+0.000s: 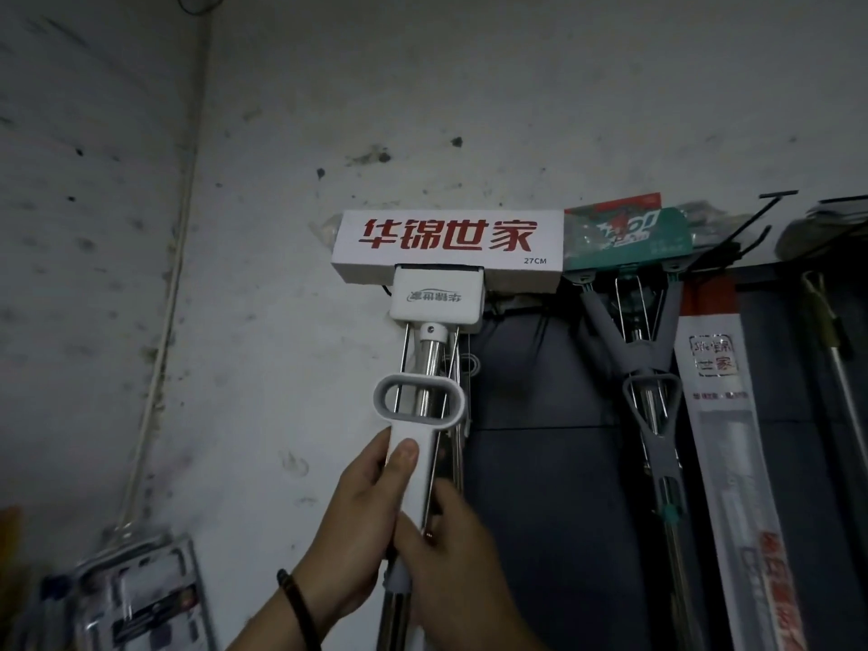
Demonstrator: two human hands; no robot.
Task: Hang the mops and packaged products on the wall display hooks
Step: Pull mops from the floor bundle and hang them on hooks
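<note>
Left hand (361, 523) gripped the white sponge mop (437, 298) by its pull-handle (418, 406), thumb on top. Right hand (455, 561), at 4 o'clock, curled round the mop's steel shaft. The mop's boxed head sat at 12 o'clock against the wall (282, 133), touching a green-packaged mop (629, 242) at 3 o'clock.

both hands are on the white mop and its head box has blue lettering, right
Not quite: the head view shows the lettering on the head box is red, not blue. The left hand and right hand do both grip the white mop.
</note>
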